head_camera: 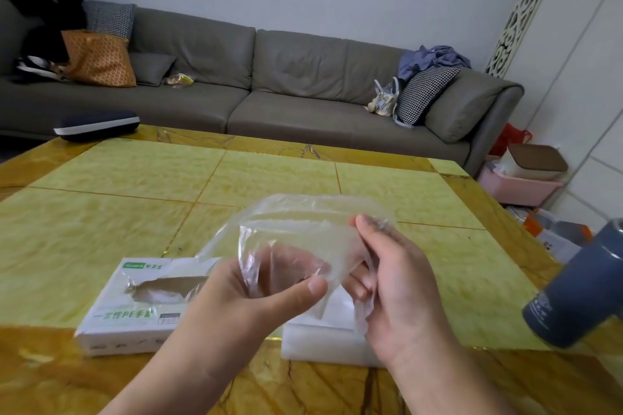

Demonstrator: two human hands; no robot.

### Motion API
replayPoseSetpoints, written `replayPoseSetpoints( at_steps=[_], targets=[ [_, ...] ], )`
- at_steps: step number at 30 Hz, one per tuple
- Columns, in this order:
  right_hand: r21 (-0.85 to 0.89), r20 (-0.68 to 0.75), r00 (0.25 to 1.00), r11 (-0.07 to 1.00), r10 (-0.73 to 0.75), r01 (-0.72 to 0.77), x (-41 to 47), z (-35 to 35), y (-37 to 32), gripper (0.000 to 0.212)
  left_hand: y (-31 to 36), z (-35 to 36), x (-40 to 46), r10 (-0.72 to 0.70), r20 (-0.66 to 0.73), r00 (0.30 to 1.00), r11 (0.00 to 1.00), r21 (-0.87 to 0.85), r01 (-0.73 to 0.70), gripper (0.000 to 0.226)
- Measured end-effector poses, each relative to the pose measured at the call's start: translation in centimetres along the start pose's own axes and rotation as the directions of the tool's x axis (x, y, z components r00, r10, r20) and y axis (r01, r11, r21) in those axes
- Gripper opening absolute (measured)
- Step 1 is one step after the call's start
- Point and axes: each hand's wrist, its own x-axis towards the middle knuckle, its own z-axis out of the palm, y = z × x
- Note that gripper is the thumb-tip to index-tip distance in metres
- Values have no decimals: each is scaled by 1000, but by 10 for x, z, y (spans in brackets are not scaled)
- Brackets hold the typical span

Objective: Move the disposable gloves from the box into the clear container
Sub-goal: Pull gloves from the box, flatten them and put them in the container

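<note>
A thin clear disposable glove hangs in the air above the table, held between both hands. My left hand pinches its lower edge with thumb and fingers. My right hand pinches its right edge near the top. The white glove box with green print lies flat at the near left, its torn top slot showing more film. The clear container sits on the table under my hands, mostly hidden by them.
A dark blue-grey bottle stands at the table's right edge. A dark case lies at the far left corner. The yellow marble table stretches ahead; a grey sofa stands behind it.
</note>
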Motion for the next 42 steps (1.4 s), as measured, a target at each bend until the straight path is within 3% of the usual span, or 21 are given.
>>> replayPoseSetpoints(
  at_steps=[3,7,12,15,17,19,20,23,25,29,31,36,39,42],
  targets=[
    [-4,-20,1000,1000,-17,17,1,-1,-1,15,1,0,-2,32,28,999,999,8,-33,17],
    [-12,-40,998,999,-50,50,3,-3,-5,18,2,-11,-2,-6,179,984,1000,28,1,25],
    [-19,-70,994,996,-85,84,3,-5,-9,19,3,-28,-2,-65,489,870,991,-69,113,26],
    [-9,-60,995,997,-76,75,1,-6,-10,22,3,-30,0,-51,571,820,972,-161,172,42],
    [-6,-42,997,998,-67,66,0,-5,-9,21,8,-20,0,-45,515,856,967,-193,166,64],
    [-10,-23,998,998,-64,64,-1,-5,-6,18,3,-10,-1,-147,345,927,928,-277,250,86],
    [-17,-15,998,998,-67,66,0,-5,-5,17,-1,-7,-2,-195,245,950,918,-296,265,84],
    [-57,20,995,994,-97,98,1,-7,-3,15,-6,-1,2,-167,-42,985,938,-316,145,30],
    [-132,67,993,986,-97,105,3,-11,-7,16,-6,-5,5,-146,-136,980,944,-317,97,22],
    [-262,194,980,965,31,22,11,-23,-23,22,2,-22,2,-134,-61,989,979,-162,123,31],
    [-283,249,963,959,104,-31,17,-32,-31,23,8,-26,-1,-159,-67,985,984,-95,152,25],
    [-447,354,929,892,105,70,22,-47,-36,13,17,-34,-1,-179,53,982,983,50,176,13],
    [-443,226,973,884,-47,146,24,-51,-35,14,10,-36,8,-141,-13,990,990,-4,141,16],
    [-460,1,987,876,-159,141,32,-68,-42,15,9,-45,21,-146,-202,968,946,-314,77,15]
  ],
)
